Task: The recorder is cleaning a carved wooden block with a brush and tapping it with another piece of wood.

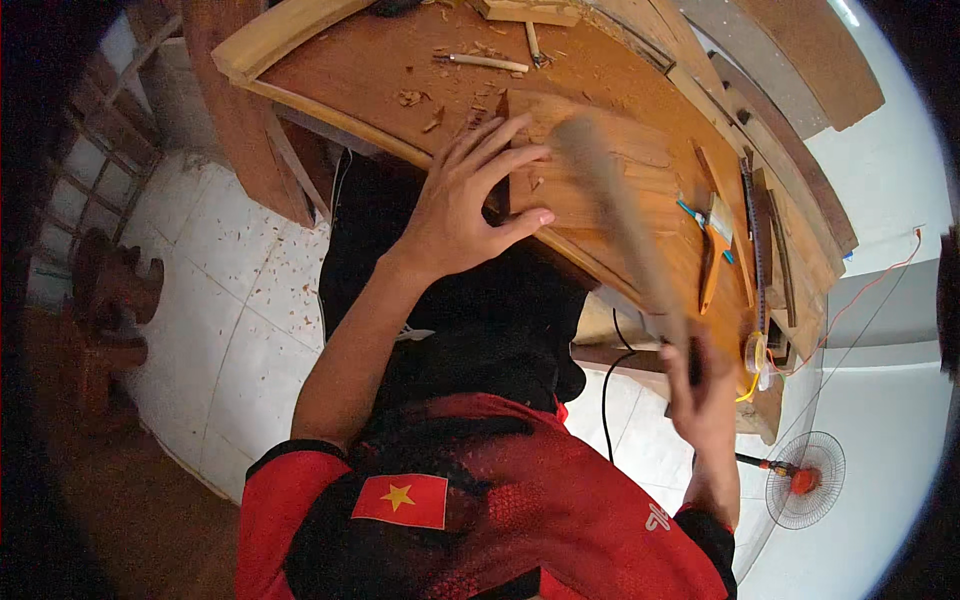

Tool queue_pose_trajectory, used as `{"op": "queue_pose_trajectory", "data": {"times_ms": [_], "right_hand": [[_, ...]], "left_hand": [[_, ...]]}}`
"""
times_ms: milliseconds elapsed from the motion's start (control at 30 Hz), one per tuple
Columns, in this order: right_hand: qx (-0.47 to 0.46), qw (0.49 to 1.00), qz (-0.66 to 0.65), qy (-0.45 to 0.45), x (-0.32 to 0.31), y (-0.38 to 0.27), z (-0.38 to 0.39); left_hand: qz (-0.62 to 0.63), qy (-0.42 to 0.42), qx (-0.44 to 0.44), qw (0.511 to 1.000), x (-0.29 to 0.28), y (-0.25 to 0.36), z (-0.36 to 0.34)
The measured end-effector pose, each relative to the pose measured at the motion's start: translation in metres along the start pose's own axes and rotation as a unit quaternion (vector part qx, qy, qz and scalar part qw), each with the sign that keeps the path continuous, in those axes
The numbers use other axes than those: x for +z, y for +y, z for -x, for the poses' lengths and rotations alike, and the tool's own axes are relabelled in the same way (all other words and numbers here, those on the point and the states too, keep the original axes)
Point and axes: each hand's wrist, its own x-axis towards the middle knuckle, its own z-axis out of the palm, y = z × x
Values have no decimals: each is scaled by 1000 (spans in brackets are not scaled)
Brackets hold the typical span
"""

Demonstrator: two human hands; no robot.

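Note:
A pale wooden board [640,150] with carved grooves in its face lies on the workbench [400,100]. My left hand [470,195] rests at its near left corner, fingers spread and the thumb apart, with nothing visible in its grasp. To the right, my right hand [700,390] is closed round the lower end of a long wooden stick [620,190], blurred by motion. The stick slants up and left across the board, hiding part of it, and its thicker end is over the board's middle. A small wood chip [538,183] sits by my left fingers.
A wooden-handled carving tool [490,63] and wood shavings [412,98] lie farther back. On the right are orange-handled pruning shears [714,250], a dark ruler [756,230] and a tape roll [755,350]. Planks [780,100] line the far edge; a fan [804,480] stands at right.

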Motion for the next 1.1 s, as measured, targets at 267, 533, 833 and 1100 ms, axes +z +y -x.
{"op": "queue_pose_trajectory", "data": {"times_ms": [267, 533, 833, 1100], "right_hand": [[-5, 996, 76, -37, -12, -10, -13], [-20, 991, 127, -39, -21, -18, -15], [32, 999, -10, 20, -23, -27, -17], [27, 999, -19, 15, -6, -19, -13]], "left_hand": [[15, 19, -10, 1000, 0, 1, -1], [26, 18, -14, 999, 1, -5, 1], [33, 14, -31, 999, -2, -4, 0], [23, 27, -15, 999, -1, -4, 0]]}}
